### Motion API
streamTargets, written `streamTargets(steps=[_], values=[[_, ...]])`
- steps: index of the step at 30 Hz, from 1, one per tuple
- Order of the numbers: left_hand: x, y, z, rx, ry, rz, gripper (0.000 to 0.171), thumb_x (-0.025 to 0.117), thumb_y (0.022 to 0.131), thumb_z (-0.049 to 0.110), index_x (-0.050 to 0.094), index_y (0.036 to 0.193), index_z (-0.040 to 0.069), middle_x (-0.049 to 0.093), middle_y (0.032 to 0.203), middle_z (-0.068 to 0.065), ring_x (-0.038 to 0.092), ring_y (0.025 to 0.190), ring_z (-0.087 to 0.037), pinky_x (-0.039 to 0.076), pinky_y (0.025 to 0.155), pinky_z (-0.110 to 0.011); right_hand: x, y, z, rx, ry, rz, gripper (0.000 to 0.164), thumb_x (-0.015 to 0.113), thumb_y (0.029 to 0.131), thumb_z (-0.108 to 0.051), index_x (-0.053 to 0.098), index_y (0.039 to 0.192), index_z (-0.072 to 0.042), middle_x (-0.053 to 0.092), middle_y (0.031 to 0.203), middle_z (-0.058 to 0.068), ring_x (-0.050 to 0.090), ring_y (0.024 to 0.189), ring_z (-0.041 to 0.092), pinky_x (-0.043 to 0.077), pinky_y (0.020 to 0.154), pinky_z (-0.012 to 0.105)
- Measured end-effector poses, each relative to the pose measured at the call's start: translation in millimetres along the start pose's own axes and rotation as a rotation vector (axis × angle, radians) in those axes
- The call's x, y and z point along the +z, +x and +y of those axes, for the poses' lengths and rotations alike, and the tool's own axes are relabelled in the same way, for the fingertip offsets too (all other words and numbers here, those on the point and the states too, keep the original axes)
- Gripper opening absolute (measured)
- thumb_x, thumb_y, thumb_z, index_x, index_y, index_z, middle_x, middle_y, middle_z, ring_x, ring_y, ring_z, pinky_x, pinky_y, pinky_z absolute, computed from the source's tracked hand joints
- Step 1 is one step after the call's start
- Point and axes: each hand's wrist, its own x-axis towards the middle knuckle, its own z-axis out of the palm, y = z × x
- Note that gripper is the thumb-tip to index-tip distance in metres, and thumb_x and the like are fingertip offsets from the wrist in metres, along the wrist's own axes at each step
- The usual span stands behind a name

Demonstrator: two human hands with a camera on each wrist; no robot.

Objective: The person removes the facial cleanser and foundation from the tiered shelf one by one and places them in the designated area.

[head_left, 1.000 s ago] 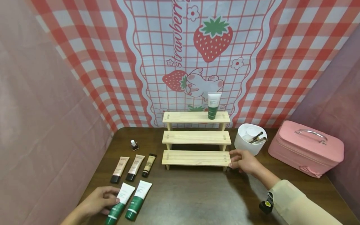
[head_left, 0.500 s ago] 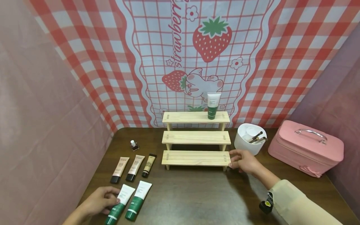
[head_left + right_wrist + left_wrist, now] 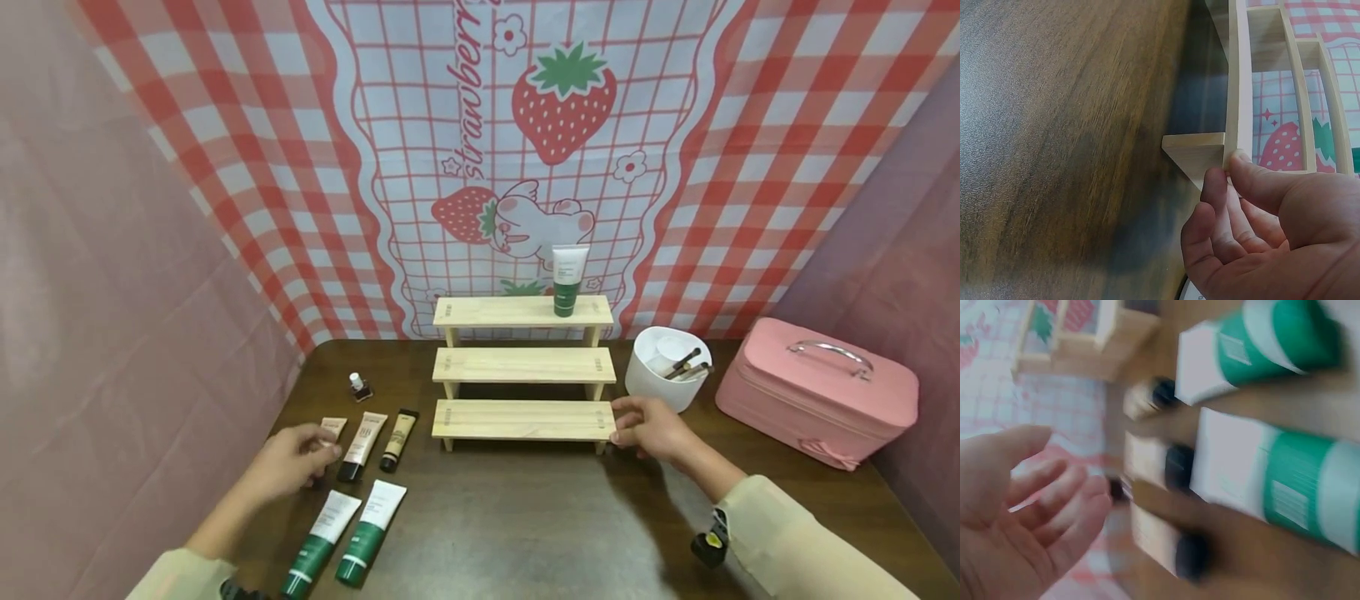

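My left hand (image 3: 296, 458) hovers over the leftmost beige BB cream tube (image 3: 333, 425), partly covering it. In the blurred left wrist view its fingers (image 3: 1072, 500) are relaxed and hold nothing. A second BB cream tube (image 3: 363, 446) and a gold tube with a black cap (image 3: 399, 439) lie to its right. Nearer me lie two green-and-white tubes, the left one (image 3: 321, 542) and the right one (image 3: 372, 531). My right hand (image 3: 651, 429) pinches the right end of the lowest step of a three-step wooden rack (image 3: 522, 419), thumb on top in the right wrist view.
A green-and-white tube (image 3: 568, 279) stands on the rack's top step. Behind the beige tubes is a small dark bottle with a white cap (image 3: 360, 386). To the right stand a white holder with brushes (image 3: 660, 379) and a pink case (image 3: 817, 392). Checked cloth (image 3: 720, 208) hangs behind.
My left hand has let go of the left green-and-white tube, which stays on the table, and moved away from me to the BB cream tubes. The right hand stays on the rack.
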Motion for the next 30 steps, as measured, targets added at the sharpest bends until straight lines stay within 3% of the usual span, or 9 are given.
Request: streamTargets(steps=[2,5,10,14,20,30], values=[[1.6,23.4,21.1,0.07,0.034,0.081,0.03,0.071,0.098,0.019,0.069,0.118,-0.003,0.072,0.085,-0.009,0.065,0.069,-0.017,0.056,0.057,-0.03,-0.4,0.1,1.6,0.004,0.001,0.004,0.06,0.077,0.086,0.0,0.048,0.137,0.014,0.072,0.1,0.019,0.069,0.075,0.02,0.053,0.056,0.041],[9.6,61.9,54.3,0.17,0.02,0.126,0.029,0.07,0.099,0.023,0.07,0.118,0.002,0.073,0.088,-0.009,0.065,0.073,-0.015,0.057,0.062,-0.03,-0.3,-0.8,3.9,0.015,0.0,0.013,0.06,0.077,0.086,0.0,0.049,0.137,0.013,0.072,0.1,0.019,0.069,0.075,0.019,0.053,0.056,0.04],[32.4,118.2,117.3,0.255,-0.145,0.102,0.035,0.067,0.101,0.028,0.066,0.128,0.006,0.072,0.103,-0.011,0.069,0.089,-0.023,0.061,0.078,-0.042,0.3,-2.3,6.0,0.02,0.002,0.019,0.058,0.077,0.085,0.001,0.05,0.136,0.013,0.073,0.099,0.018,0.071,0.076,0.021,0.052,0.054,0.038],[49.0,148.8,163.3,0.293,-0.202,0.09,0.043,0.067,0.101,0.034,0.062,0.136,0.01,0.068,0.118,-0.009,0.066,0.107,-0.027,0.059,0.086,-0.047,1.5,-0.6,6.9,0.018,-0.011,0.018,0.058,0.077,0.085,0.002,0.051,0.135,0.012,0.073,0.098,0.017,0.072,0.076,0.021,0.052,0.053,0.038],[66.3,174.2,212.1,0.318,-0.233,0.093,0.045,0.071,0.098,0.032,0.062,0.137,0.011,0.066,0.124,-0.009,0.064,0.115,-0.029,0.057,0.092,-0.045,3.4,5.1,3.9,0.026,-0.019,0.018,0.057,0.078,0.085,0.001,0.052,0.135,0.01,0.073,0.096,0.014,0.071,0.075,0.019,0.053,0.054,0.038],[98.5,194.7,265.5,0.301,-0.218,0.085,0.05,0.073,0.096,0.031,0.059,0.14,0.012,0.065,0.133,-0.007,0.061,0.123,-0.025,0.055,0.1,-0.042,0.4,3.1,-1.4,0.022,-0.025,0.013,0.056,0.077,0.085,0.003,0.051,0.134,0.012,0.072,0.094,0.015,0.07,0.073,0.018,0.052,0.053,0.038]])
